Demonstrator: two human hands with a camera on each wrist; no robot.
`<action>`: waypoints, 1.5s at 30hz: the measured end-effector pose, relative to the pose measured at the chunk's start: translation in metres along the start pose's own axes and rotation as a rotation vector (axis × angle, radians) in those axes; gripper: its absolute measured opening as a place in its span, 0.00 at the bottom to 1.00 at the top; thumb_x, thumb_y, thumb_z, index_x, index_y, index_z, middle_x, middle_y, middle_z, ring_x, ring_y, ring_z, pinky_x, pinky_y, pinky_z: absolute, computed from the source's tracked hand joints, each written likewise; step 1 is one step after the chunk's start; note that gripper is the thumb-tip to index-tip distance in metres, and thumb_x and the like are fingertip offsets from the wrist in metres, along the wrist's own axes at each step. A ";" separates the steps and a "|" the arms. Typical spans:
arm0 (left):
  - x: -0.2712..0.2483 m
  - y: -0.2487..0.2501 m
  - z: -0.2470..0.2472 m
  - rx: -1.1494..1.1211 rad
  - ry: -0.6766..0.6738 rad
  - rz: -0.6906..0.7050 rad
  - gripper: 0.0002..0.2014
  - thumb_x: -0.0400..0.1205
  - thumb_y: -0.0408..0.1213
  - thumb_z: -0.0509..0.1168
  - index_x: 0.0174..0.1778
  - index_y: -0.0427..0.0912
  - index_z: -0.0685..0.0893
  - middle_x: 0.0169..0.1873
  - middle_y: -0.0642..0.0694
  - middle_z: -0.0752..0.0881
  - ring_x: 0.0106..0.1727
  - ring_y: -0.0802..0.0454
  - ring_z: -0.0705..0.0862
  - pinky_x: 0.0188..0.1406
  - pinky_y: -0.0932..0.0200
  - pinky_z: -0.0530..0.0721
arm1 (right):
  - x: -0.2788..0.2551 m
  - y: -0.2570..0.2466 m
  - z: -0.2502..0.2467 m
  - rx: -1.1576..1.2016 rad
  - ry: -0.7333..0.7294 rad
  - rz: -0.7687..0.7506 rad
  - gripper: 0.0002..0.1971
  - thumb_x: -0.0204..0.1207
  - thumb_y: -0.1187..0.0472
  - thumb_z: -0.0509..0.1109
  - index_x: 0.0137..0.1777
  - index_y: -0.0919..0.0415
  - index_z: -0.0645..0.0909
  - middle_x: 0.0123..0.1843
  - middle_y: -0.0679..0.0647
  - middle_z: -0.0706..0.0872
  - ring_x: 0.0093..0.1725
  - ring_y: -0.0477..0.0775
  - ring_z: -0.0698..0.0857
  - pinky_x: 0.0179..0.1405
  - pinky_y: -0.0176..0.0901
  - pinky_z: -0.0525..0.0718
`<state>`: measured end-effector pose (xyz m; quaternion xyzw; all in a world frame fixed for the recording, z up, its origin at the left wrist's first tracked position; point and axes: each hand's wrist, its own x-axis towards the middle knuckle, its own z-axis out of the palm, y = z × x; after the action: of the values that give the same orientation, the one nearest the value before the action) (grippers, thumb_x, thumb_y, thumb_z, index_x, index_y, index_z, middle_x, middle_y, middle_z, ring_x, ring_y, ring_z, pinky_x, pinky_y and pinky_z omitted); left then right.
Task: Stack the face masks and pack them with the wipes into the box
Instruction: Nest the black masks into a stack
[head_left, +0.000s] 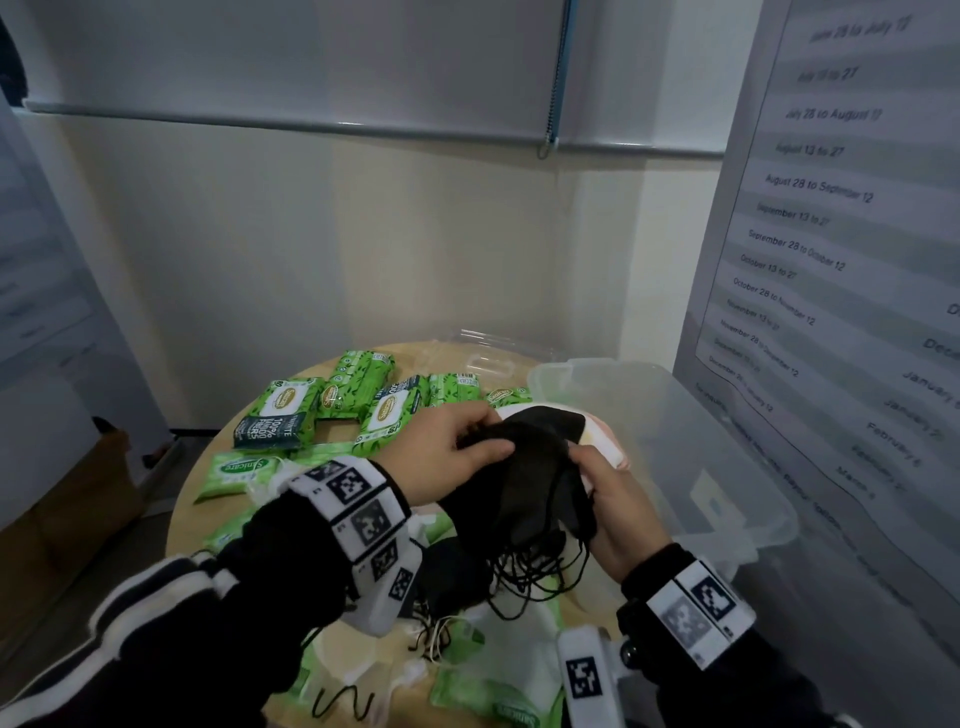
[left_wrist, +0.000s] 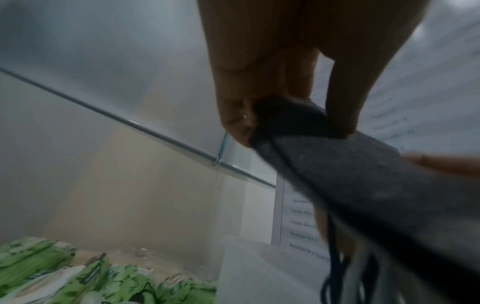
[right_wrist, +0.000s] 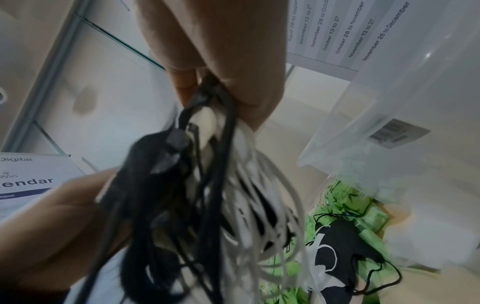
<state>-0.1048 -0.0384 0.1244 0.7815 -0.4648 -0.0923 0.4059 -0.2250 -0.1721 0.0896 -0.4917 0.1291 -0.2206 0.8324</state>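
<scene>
Both hands hold a stack of face masks (head_left: 535, 467) above the round table, black masks on top of white ones. My left hand (head_left: 457, 452) pinches the top black mask (left_wrist: 363, 179) at its left end. My right hand (head_left: 608, 493) grips the stack's near end, with black and white ear loops (right_wrist: 233, 205) hanging below it. Green wipes packs (head_left: 332, 405) lie on the table behind and to the left. The clear plastic box (head_left: 675, 441) stands open just right of the hands.
More masks (right_wrist: 345, 257) and wipes packs (head_left: 493, 691) lie on the round wooden table (head_left: 179, 525) under my wrists. A clear lid (head_left: 483, 353) lies at the table's back. A printed date sheet (head_left: 831, 208) hangs on the right wall close to the box.
</scene>
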 end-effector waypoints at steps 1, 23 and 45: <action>0.000 0.004 -0.005 -0.091 0.006 -0.012 0.05 0.79 0.37 0.68 0.39 0.47 0.79 0.32 0.55 0.82 0.35 0.61 0.80 0.38 0.67 0.76 | 0.001 0.000 -0.001 -0.001 0.005 -0.003 0.13 0.81 0.69 0.59 0.59 0.63 0.82 0.53 0.63 0.89 0.51 0.57 0.89 0.49 0.47 0.88; -0.008 -0.004 0.018 -0.155 0.159 -0.120 0.14 0.75 0.38 0.72 0.56 0.50 0.80 0.55 0.52 0.82 0.56 0.56 0.79 0.56 0.62 0.77 | -0.004 -0.003 0.003 -0.103 -0.016 -0.069 0.14 0.78 0.73 0.58 0.54 0.59 0.81 0.42 0.50 0.91 0.42 0.43 0.89 0.36 0.36 0.86; -0.010 -0.007 0.009 -0.166 0.295 0.199 0.12 0.70 0.30 0.76 0.41 0.52 0.87 0.37 0.56 0.85 0.42 0.67 0.81 0.39 0.79 0.73 | -0.001 -0.005 0.003 0.003 -0.026 -0.026 0.12 0.80 0.69 0.58 0.56 0.61 0.81 0.46 0.58 0.91 0.46 0.51 0.90 0.40 0.39 0.87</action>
<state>-0.1111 -0.0335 0.1113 0.7005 -0.4660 0.0261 0.5398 -0.2255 -0.1717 0.0948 -0.4948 0.1114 -0.2250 0.8320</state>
